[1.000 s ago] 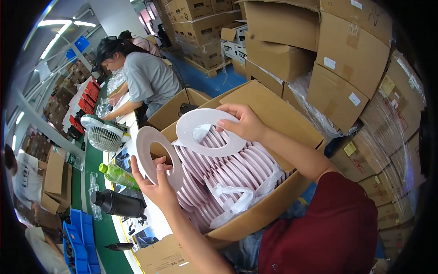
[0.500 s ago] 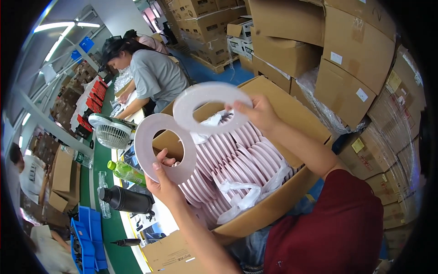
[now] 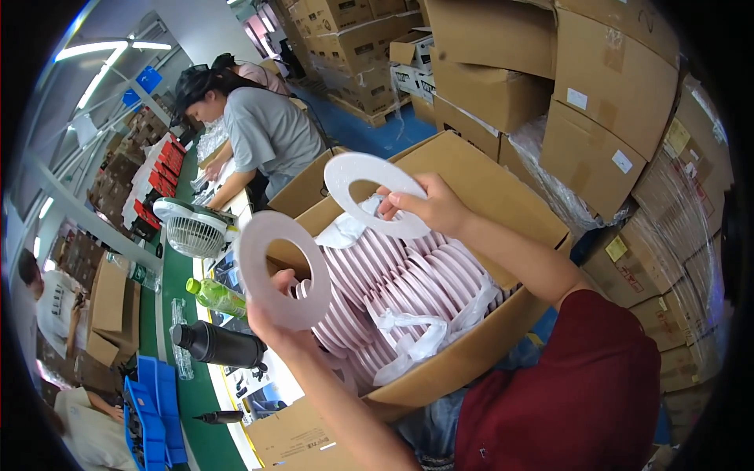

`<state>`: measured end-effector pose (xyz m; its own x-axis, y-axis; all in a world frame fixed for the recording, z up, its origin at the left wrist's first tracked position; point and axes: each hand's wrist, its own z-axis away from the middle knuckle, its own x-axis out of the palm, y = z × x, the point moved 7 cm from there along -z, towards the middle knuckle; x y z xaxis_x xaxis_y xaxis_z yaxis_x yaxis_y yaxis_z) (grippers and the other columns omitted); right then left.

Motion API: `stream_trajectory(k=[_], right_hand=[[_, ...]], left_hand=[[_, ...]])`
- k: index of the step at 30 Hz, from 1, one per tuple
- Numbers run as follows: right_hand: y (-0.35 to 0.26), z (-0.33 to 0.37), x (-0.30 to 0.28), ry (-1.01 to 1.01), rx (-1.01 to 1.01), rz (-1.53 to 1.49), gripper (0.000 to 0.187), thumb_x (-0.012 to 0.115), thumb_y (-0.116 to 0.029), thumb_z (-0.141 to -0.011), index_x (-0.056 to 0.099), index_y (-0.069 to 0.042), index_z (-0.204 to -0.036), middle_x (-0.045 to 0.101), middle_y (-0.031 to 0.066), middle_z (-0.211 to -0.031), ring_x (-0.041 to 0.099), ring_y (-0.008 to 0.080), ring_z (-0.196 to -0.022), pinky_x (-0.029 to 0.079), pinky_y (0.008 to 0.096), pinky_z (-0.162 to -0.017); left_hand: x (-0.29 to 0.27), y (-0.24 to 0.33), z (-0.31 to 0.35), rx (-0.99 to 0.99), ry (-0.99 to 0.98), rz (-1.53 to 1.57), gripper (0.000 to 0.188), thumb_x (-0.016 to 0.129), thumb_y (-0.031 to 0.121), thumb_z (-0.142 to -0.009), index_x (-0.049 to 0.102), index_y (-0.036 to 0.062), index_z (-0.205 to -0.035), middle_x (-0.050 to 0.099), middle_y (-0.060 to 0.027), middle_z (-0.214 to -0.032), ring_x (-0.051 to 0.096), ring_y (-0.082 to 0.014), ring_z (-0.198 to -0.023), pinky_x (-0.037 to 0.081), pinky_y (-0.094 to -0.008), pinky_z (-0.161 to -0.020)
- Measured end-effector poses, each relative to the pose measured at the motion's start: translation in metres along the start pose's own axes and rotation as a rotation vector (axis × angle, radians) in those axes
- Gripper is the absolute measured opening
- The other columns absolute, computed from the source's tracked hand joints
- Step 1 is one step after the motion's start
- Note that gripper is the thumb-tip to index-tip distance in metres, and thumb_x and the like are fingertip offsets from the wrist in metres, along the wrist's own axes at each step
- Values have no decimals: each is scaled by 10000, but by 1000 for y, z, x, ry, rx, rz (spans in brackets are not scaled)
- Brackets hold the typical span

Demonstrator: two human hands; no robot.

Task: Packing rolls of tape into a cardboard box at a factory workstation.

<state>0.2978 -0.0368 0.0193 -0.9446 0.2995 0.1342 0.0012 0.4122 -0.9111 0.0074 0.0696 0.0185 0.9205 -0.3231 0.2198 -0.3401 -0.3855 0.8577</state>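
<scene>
The right hand (image 3: pixel 432 206) pinches one flat white ring (image 3: pixel 375 166) at its right rim, the fingertips (image 3: pixel 386 206) showing in the hole. The left hand (image 3: pixel 281 328) grips a second white ring (image 3: pixel 253 263) by its lower edge, with one digit visible in its opening; how its other fingers lie against the rim I cannot tell. The two rings are apart, both over an open cardboard box (image 3: pixel 463 367). Inside it, packed rings (image 3: pixel 416 286) stand on edge in rows, and a crumpled white plastic bag (image 3: pixel 418 337) lies over the near ones. To the left, a green-capped bottle (image 3: pixel 218 298), a black bottle (image 3: pixel 224 345) and a fan (image 3: pixel 192 235) are on the worktable (image 3: pixel 199 392). Farther off, a person in a grey shirt (image 3: pixel 271 129) bends over that table, and large cartons (image 3: pixel 609 110) are stacked to the right
</scene>
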Motion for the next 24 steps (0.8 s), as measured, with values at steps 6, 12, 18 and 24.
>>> stream_trajectory(k=[6, 12, 18, 24], right_hand=[[-1, 6, 7, 5, -24, 13, 318, 579, -163, -944, 608, 67, -1162, 693, 105, -930, 660, 138, -849, 524, 294, -813], [1, 6, 9, -8, -82, 159, 321, 559, -200, -981, 611, 60, -1161, 687, 79, -919, 640, 119, -870, 514, 291, -834], [-3, 5, 9, 103, -139, 129, 320, 560, -233, -987, 648, 37, -1134, 699, 81, -948, 639, 113, -868, 503, 290, -822], [5, 5, 9, 41, -115, 266, 300, 560, -248, -990, 693, 10, -1064, 714, 72, -930, 637, 113, -842, 501, 295, -774]], left_hand=[[17, 14, 7, 116, 71, -18, 696, 492, 558, -965, 486, -38, -1324, 667, -229, -1127, 651, -270, -1046, 494, -374, -963], [20, 7, 8, -67, -119, 41, 802, 624, 493, -914, 390, -130, -1363, 671, -213, -1055, 629, -258, -1022, 477, -361, -943], [31, 26, 17, 191, -47, 47, 898, 732, 520, -815, 418, -157, -1315, 660, -196, -987, 624, -225, -953, 488, -370, -901], [28, 5, 18, 34, -92, 159, 739, 511, 541, -919, 470, -77, -1322, 609, -112, -837, 591, -227, -824, 482, -348, -821]])
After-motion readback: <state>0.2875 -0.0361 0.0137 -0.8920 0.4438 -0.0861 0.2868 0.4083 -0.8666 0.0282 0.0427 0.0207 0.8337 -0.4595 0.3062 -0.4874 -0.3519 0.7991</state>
